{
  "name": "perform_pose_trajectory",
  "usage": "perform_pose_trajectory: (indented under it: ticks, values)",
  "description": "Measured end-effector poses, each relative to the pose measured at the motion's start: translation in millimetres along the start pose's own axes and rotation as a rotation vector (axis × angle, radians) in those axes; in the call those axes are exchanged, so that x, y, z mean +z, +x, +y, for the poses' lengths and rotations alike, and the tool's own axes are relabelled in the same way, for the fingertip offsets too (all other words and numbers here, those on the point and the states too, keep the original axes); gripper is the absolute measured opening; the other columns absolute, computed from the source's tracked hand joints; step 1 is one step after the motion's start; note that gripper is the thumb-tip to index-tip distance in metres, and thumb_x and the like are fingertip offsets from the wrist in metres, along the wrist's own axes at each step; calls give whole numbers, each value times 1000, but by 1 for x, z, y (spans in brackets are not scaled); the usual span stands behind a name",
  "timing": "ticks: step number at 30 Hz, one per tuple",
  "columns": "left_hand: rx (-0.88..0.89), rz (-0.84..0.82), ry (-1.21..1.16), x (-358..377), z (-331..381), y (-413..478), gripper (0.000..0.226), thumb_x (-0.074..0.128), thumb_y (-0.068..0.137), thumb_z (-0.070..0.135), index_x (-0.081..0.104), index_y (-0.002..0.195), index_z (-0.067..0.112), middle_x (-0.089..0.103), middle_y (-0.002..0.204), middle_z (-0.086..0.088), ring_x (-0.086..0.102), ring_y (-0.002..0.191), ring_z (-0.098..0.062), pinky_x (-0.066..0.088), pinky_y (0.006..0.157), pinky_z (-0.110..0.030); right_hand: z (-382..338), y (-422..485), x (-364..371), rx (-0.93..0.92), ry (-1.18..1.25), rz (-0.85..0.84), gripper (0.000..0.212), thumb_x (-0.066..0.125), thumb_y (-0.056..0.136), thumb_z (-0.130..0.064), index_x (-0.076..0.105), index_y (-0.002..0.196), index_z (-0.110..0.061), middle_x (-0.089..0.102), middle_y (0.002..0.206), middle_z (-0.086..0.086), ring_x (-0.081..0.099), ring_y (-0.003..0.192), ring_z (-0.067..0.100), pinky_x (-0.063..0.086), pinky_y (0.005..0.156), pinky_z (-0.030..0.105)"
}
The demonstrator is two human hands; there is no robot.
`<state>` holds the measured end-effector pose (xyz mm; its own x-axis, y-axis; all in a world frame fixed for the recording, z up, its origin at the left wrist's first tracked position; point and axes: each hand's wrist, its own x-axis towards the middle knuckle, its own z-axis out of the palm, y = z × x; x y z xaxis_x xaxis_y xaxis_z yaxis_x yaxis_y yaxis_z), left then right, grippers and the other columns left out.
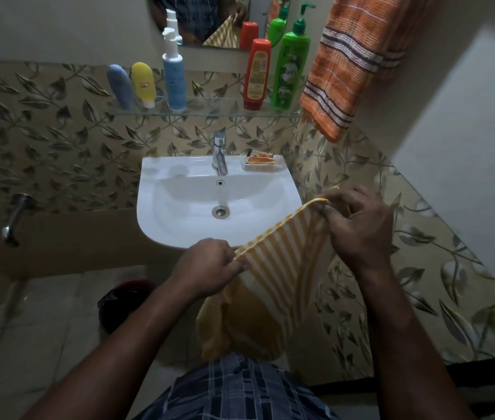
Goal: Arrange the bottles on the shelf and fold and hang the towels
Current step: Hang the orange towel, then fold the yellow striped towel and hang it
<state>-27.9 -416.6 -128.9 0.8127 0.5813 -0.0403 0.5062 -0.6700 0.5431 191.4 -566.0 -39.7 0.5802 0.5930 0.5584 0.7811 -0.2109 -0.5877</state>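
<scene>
Presently, both hands hold a yellow-and-white striped towel in front of the white washbasin. The left hand is pinched shut on the towel's upper edge near the basin's front rim; the right hand is clamped on the same edge, higher and further right, so the edge runs taut and slanted between them. The rest of the cloth hangs down toward the person's checked shirt.

On the glass shelf above the tap stand five containers: a blue-grey tube and a yellow tube, both cap-down and leaning, a pale blue pump bottle, then, well apart to the right, a red bottle cap-down just beside a green pump bottle. An orange striped towel hangs at the shelf's right end (its fixing is out of view). A soap dish sits on the basin's right rear corner.
</scene>
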Motion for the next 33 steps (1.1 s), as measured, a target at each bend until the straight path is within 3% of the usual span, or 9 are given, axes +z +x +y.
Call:
perform_pose_trajectory:
  ticks: [3,6,8,11,14,17,24,28,33]
  values:
    - [-119,127,277,-6,3,2,56,57,94,64,72,69,16,64,67,0,61,72,-21,46,62,-35,-1,-4,6,-5,20,-18,16,87,80,-16,83,95,-18,70,93,-8,64,86,8,45,76,10]
    - [-201,91,362,-9,8,4,58,62,93,63,62,62,14,57,60,1,60,70,-22,36,61,-33,-5,-7,11,-6,70,-45,15,88,80,-19,83,94,-18,71,92,-6,66,85,10,52,74,22]
    - [-220,6,265,-12,10,5,52,67,90,61,65,64,16,60,61,2,61,70,-20,36,59,-32,-8,-7,12,-11,114,-53,15,88,80,-20,83,93,-17,70,90,-6,66,84,9,52,74,23]
    - [-139,-94,-142,-12,20,6,24,77,85,49,77,78,26,71,74,4,66,80,-17,51,67,-35,-16,-7,15,-39,149,-81,14,88,80,-19,83,92,-16,70,89,-7,67,84,8,52,74,24]
    - [0,42,-380,-5,37,8,16,76,83,46,77,86,30,74,88,10,70,87,-12,58,83,-46,-22,-9,19,-54,156,-101,14,88,80,-17,82,91,-14,71,90,-7,66,84,5,52,74,22]
    - [132,156,-540,-2,47,10,12,78,85,45,77,86,33,74,94,11,71,92,-13,59,83,-49,-24,-8,21,-40,156,-81,12,87,80,-19,82,90,-15,71,89,-7,67,84,6,54,74,29]
    - [221,372,-405,7,61,11,30,76,88,44,79,110,24,67,108,10,66,99,-9,60,79,-38,-21,-3,19,9,180,-54,12,87,80,-22,82,90,-17,73,90,-7,69,83,8,57,73,35]
    - [159,462,-302,13,62,17,21,76,86,40,72,99,24,68,97,9,67,86,-10,59,74,-40,-21,-4,20,-2,185,-53,11,88,80,-20,82,88,-17,72,87,-7,68,80,7,55,71,29]
    - [75,479,-347,14,59,19,20,79,88,36,63,91,25,70,85,12,69,82,-8,59,75,-38,-17,-5,20,12,197,-55,10,87,81,-22,82,88,-17,72,86,-8,68,81,8,56,72,34]
